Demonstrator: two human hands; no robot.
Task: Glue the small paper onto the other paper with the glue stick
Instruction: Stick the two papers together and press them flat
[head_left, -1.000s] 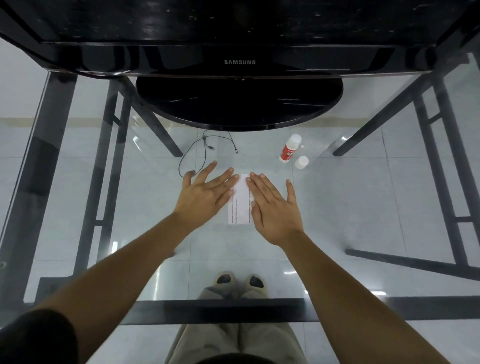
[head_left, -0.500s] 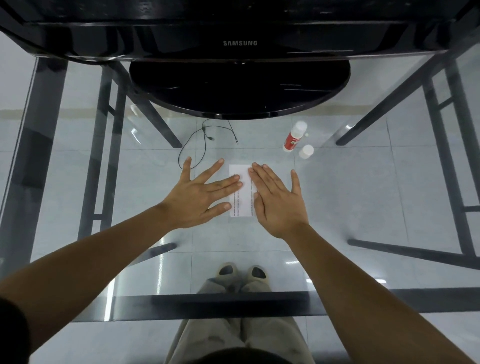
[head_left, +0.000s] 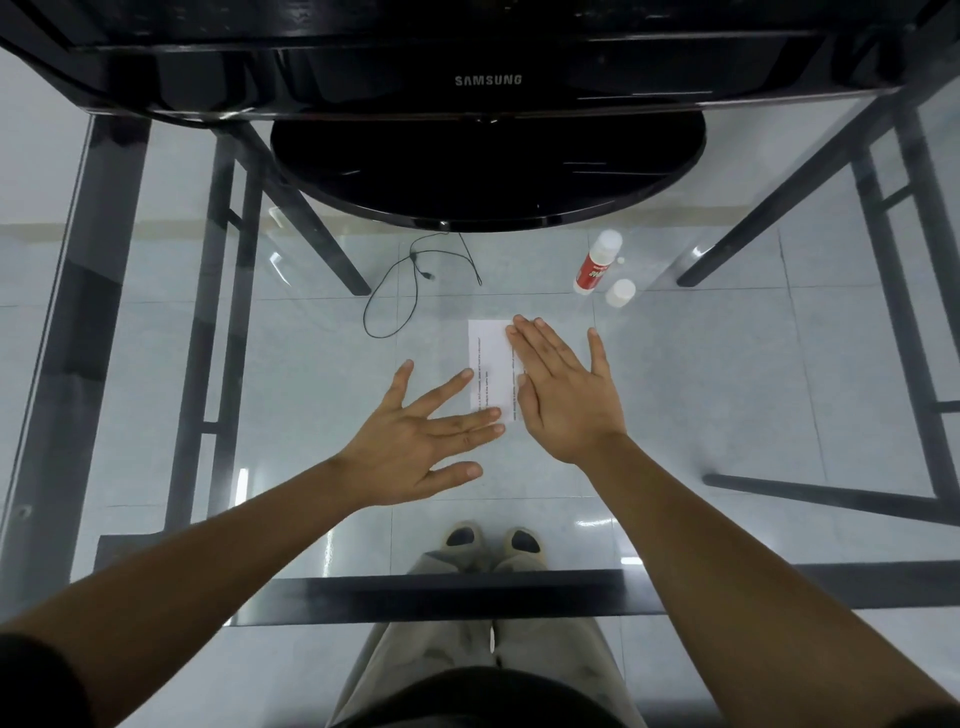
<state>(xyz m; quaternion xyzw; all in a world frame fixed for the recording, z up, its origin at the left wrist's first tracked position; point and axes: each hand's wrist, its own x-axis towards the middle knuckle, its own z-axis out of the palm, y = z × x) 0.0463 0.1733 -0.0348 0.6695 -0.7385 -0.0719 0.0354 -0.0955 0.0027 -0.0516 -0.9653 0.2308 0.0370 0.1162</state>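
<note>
A white paper (head_left: 487, 358) with lines of small print lies on the glass table in front of me. My right hand (head_left: 563, 395) lies flat on its right part, fingers together, and hides that side. My left hand (head_left: 426, 441) is spread open at the paper's lower left, its fingertips over the paper's near edge. I cannot tell the small paper apart from the other one. The glue stick (head_left: 596, 264), white with a red label, stands uncapped at the far right. Its white cap (head_left: 620, 293) sits beside it.
A black Samsung monitor with a round base (head_left: 488, 171) stands at the far side of the glass table (head_left: 727, 395). A thin black cable (head_left: 415, 283) loops left of the paper. The table's dark frame bar (head_left: 467, 597) runs along the near edge.
My left hand has slid down and to the left, uncovering more of the paper's left part. My right hand stays flat on the paper.
</note>
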